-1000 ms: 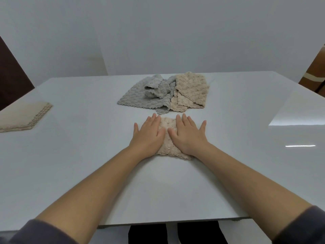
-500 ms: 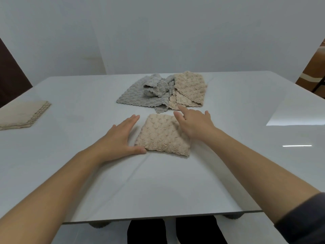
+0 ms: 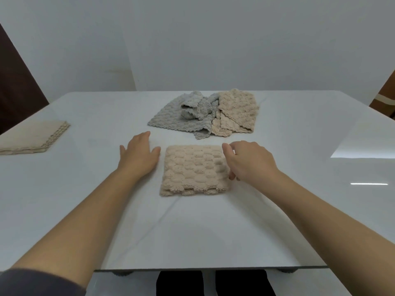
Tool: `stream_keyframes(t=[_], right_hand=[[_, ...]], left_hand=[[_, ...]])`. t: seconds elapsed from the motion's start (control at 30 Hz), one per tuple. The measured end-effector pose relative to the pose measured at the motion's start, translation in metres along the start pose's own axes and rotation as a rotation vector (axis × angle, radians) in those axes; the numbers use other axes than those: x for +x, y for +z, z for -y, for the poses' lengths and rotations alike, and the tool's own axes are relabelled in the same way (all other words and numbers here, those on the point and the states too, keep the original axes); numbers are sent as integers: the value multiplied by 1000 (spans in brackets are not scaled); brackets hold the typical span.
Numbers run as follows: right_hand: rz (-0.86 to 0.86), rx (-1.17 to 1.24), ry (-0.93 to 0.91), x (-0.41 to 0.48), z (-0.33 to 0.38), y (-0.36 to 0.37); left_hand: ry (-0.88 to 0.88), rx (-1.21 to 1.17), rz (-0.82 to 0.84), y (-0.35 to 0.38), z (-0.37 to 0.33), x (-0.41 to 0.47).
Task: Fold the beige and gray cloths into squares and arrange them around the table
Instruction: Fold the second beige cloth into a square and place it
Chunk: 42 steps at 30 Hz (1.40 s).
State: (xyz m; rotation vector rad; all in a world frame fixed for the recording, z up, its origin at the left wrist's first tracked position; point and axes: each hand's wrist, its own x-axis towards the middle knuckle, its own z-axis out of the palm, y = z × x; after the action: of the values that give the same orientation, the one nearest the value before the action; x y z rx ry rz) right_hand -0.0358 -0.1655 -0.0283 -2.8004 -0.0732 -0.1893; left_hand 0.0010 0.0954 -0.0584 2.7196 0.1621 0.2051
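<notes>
Right grip (image 3: pixel 249 161) curls loosely, fingers apart, on the folded beige cloth's (image 3: pixel 192 169) right edge; left grip (image 3: pixel 139 158) flat, just beside.

Folded cloth (image 3: pixel 193 169) at table centre was beige, with a raised bubble or scale pattern in rows and a scalloped fringe along its 6 o'clock edge. At 12 o'clock from it, the crumpled cloth (image 3: pixel 183 116) was pale gray with the same scale texture; the loose cloth (image 3: pixel 237 113) touching it on the 3 o'clock side was beige, same pattern. At 9 o'clock, the flat folded cloth (image 3: pixel 32 135) showed a smooth, plain beige face with textured layered edges. Table (image 3: pixel 85 189) was glossy white with faint gray veining and bright reflections toward 3 o'clock. The sleeve (image 3: pixel 32 283) at 7 o'clock was dark gray. Wall was plain off-white.
</notes>
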Motion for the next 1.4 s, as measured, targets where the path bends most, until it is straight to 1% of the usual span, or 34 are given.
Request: stream_keyframes(t=[0.03,0.1,0.13,0.2,0.27,0.4,0.53,0.67,0.93,1.1,1.23,1.3,1.4], right_hand=[[-36,-34,-1,0,2,-2],[-131,-95,-75,3,5,-6],[-118,-97,-132,4,8,-5],[40,-69,-228,7,16,5],[199,-52,-250,7,23,24],[273,-113,-216,9,23,50],[266,-153,-217,16,23,51],[253,-135,-213,9,23,54],[256,-147,-203,13,22,53],[275,-151,-207,11,22,51],[330,-125,-214,13,22,43],[318,-95,-244,15,22,34],[229,-133,-367,15,25,27]], left_hand=[[28,2,-13,1,-7,-4],[120,28,-8,3,-23,-15],[164,46,19,5,-31,-23],[230,93,97,11,-44,-37],[260,138,153,18,-50,-47],[249,183,194,27,-48,-52],[237,233,218,28,-50,-55],[212,248,270,26,-50,-46],[224,224,272,28,-48,-43],[228,242,262,28,-48,-43],[237,226,290,20,-50,-43],[255,175,265,14,-50,-43],[323,181,218,10,-47,-46]])
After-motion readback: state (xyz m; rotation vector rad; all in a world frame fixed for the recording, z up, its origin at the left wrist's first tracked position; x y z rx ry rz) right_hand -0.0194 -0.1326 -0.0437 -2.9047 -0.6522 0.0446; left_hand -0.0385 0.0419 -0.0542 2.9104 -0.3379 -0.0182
